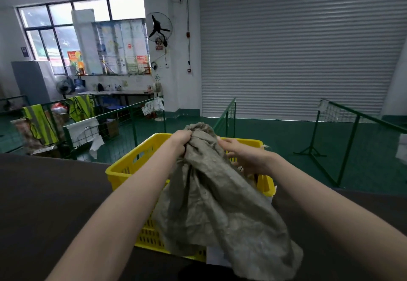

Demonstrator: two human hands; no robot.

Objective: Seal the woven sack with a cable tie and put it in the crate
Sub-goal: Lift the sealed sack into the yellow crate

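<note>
A grey-green woven sack (220, 210) hangs over the near side of a yellow plastic crate (130, 161) on a dark table. My left hand (181, 143) is clenched around the gathered neck of the sack, holding it up above the crate. My right hand (244, 156) rests against the right side of the neck with its fingers spread on the cloth. The sack's lower part drapes down over the crate's near wall toward me. No cable tie is visible; something dark shows under my right hand but I cannot tell what it is.
The dark table (44, 203) runs left and right of the crate. Beyond it are green wire fence panels (123, 124), hi-vis vests (39, 124) on the left, a green floor and a grey roller door (297, 44).
</note>
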